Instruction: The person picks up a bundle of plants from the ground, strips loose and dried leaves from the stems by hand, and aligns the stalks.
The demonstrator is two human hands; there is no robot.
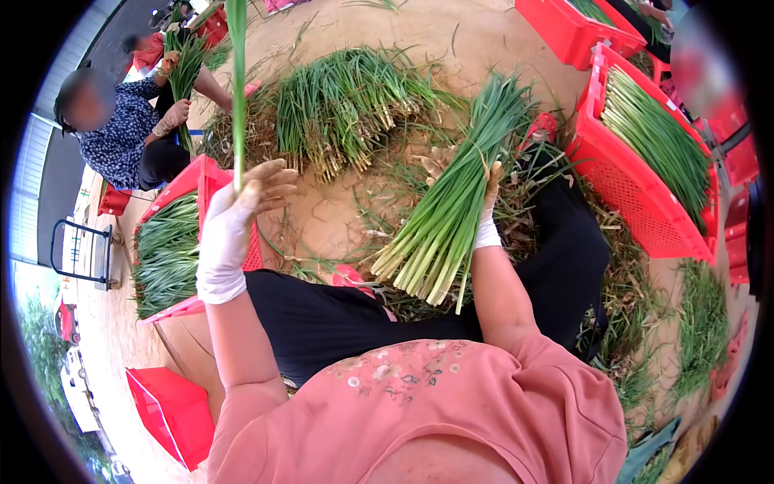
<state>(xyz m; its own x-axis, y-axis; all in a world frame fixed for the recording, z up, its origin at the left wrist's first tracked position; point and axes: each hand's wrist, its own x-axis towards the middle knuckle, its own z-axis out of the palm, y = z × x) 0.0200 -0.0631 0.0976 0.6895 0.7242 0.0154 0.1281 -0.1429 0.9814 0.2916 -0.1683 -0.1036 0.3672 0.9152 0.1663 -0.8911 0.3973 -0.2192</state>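
Note:
My left hand, in a thin white glove, pinches one long green stalk that stands upright, its top out of view. My right hand, with a white cuff and soiled fingertips, is wrapped round a thick bundle of green stalks. The pale cut ends of the bundle point down and left, and its dark leaves reach up and right. Beyond my hands, a large heap of green stalks lies on the ground, its brownish root ends toward me.
Red crates of green stalks stand at the left and right, with another crate at top right. A co-worker sits at the left holding a bunch. Trimmings lie by my leg. A red box stands lower left.

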